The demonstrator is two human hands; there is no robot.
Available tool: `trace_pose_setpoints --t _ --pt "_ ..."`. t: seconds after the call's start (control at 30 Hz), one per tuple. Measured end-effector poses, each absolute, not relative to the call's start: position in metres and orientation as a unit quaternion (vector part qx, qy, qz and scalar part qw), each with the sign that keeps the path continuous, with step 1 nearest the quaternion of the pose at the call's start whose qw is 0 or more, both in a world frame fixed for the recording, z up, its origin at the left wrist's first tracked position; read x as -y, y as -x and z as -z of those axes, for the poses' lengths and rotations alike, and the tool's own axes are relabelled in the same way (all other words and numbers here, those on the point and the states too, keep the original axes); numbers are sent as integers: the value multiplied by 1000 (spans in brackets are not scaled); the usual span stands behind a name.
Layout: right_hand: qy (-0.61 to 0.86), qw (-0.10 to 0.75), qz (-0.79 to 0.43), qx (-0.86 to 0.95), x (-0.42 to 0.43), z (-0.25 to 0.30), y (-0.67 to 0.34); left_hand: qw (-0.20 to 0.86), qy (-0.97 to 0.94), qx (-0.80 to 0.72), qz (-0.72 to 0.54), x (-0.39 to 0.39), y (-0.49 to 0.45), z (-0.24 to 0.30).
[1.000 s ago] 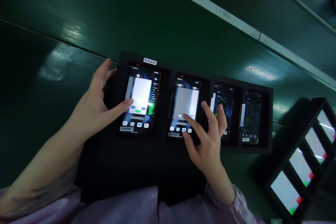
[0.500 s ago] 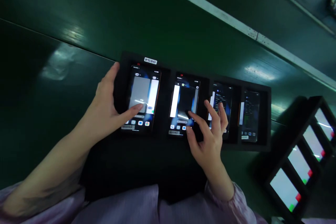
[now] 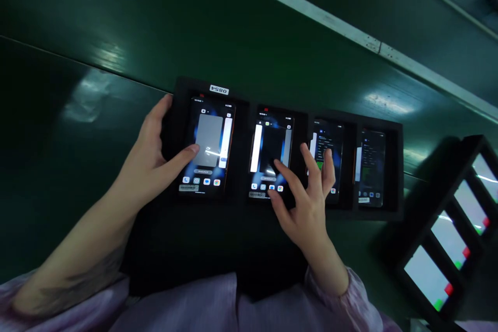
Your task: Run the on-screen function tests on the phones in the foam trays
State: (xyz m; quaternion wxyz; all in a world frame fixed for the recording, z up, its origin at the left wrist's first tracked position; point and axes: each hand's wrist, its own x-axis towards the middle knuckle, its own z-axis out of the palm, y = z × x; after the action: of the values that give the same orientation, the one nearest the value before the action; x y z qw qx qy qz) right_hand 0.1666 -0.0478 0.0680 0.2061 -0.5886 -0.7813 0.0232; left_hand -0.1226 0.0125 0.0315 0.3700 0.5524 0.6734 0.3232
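While L hand (image 3: pixel 142 158) spans the left end of a black tray (image 3: pixel 241 166), its thumb is spread wide from the fingers, pinching nothing; fingers run along the tray's outer side, thumb tip over the left part of the screen of phone 1 (image 3: pixel 211 140). R hand (image 3: pixel 309 207) is open too, digits splayed: index tip on or just above the screen of phone 2 (image 3: pixel 264 145), can't tell which; thumb tip nr that phone's bottom edge, by the icons; other fingers extend over phone 3 (image 3: pixel 324 137).

Tray lies on a green table (image 3: pixel 194 26), 4 compartments in a row, 1 phone ea., screens up; phone 4 (image 3: pixel 372 168) is in the far-right one, well apart from both hands. Phone 1 shows a grey card w/ a white strip to its right, app icons below. Phone 2: dark card btwn a white strip (L) & a grey one (R), same icon row. Phone 3: dark, tiny text lines + a green patch, partly hidden by fingers. Phone 4: dimmer, white strip at its left.

White tag (image 3: pixel 219 90) on tray's far rim reads 0854, upside down. Off to the right, a 2nd tray (image 3: pixel 441 258) sits at an angle, cut off by the view's edge, w/ lit white panels (image 3: pixel 426 275) bearing red & green blocks. Lilac sleeve (image 3: pixel 361 301) at R wrist. Pale strip (image 3: pixel 295 4) crosses the table beyond.
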Motion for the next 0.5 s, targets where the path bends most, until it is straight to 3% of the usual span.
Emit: trace_pose_setpoints --t 0.5 --pt "587 242 -26 772 48 -66 -170 369 -550 -684 -307 -15 124 -32"
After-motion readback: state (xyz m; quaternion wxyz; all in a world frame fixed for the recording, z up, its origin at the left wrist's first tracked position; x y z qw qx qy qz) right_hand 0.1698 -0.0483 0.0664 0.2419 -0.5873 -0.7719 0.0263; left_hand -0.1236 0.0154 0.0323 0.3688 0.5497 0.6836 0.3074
